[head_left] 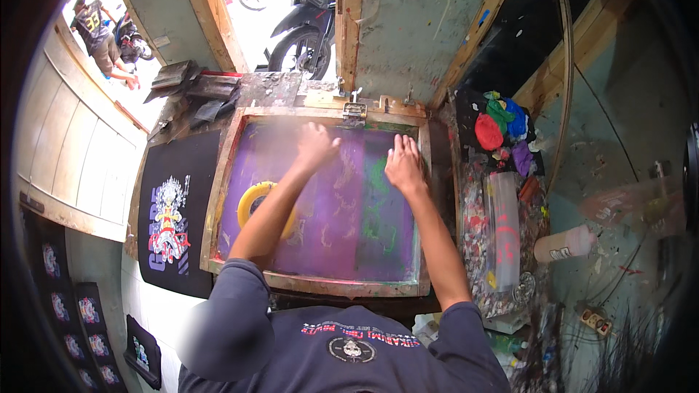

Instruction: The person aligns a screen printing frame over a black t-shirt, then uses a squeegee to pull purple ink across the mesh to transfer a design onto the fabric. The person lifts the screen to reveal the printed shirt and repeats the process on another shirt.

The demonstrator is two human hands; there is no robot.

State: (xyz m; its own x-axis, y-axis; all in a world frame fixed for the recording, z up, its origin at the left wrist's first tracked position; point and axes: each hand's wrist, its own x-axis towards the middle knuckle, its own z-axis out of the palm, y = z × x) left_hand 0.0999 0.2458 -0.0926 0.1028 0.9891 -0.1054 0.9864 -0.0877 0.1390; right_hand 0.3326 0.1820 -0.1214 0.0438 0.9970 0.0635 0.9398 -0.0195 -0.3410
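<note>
A wooden-framed screen [424,233] with purple and green mesh lies on the bench before me. My left hand [318,147] is over its upper left part, fingers slightly bent and apart, a little blurred by a pale haze. My right hand [404,162] rests at the upper right of the mesh, fingers stretched out. A yellow tape roll [250,191] sits on the mesh, partly hidden behind my left forearm. A metal clamp [354,110] grips the top of the frame. Left of the screen lies a black printed cloth [160,225].
Dark slabs [193,91] sit at the back left. On the right are crumpled coloured cloths [502,131], a clear tube [502,229] and a container [553,246]. An open wooden door [80,138] stands left. Outside are a person [98,36] and motorbikes [306,36].
</note>
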